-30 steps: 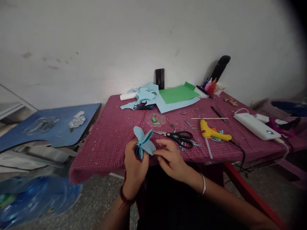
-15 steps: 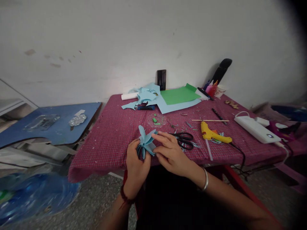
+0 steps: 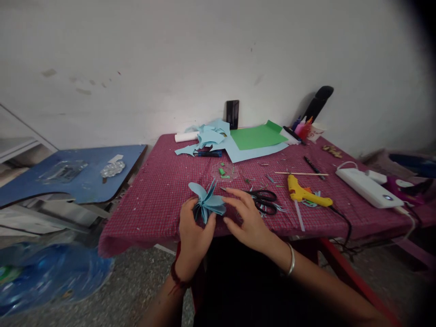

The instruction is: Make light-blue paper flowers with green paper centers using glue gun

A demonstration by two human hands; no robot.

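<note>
A light blue paper flower (image 3: 208, 200) with several folded petals is held over the table's front edge. My left hand (image 3: 195, 229) grips it from the left and below, thumb at its base. My right hand (image 3: 247, 218) is just right of the petals, fingers apart and slightly curled; the fingertips are close to the paper, and whether they touch it I cannot tell. Black-handled scissors (image 3: 265, 196) lie beyond my right hand, their blades partly hidden behind it. Past the flower lies a clear round dish (image 3: 233, 175) with green bits.
A yellow glue gun (image 3: 299, 190) with its cord lies right, near a thin wooden stick (image 3: 301, 173) and a white power bank (image 3: 368, 186). Green paper (image 3: 257, 136) and blue paper scraps (image 3: 211, 136) lie at the back. A phone (image 3: 232, 113) leans on the wall.
My right hand's fingers have come off the petal and spread apart. The flower's petals now stand more fanned out. My left hand keeps its hold; the view has shifted slightly.
</note>
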